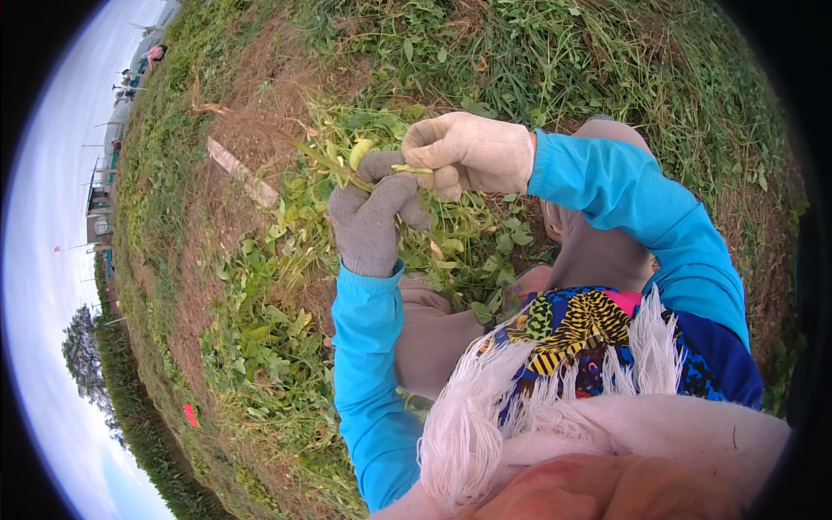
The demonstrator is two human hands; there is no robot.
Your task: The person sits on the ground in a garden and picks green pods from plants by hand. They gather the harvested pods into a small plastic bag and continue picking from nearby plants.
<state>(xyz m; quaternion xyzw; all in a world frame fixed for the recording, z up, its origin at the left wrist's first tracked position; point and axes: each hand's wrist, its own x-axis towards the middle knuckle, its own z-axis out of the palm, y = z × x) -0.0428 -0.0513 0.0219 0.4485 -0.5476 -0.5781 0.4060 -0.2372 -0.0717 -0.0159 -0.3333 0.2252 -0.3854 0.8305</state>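
Observation:
My left hand [374,224], in a grey knitted glove, grips the green stem [325,161] of an uprooted plant. Its brown, dry-looking root end [214,108] points to the upper left. A plump yellow-green pod [361,153] shows beside the stem, just above the grey fingers. Close against them is my right hand [471,156], in an off-white glove, with its thumb and fingers closed on a slim green pod or stem piece [413,169]. Whether that piece is still attached to the plant cannot be told. Leafy plants with pale pods [448,250] lie beneath both hands.
Low green plants [273,344] and brown soil [195,260] spread to the left. A pale wooden strip [242,172] lies on the ground beyond my left hand. A red object [190,415] is at lower left. Far off are buildings [99,214] and a person in pink [155,54].

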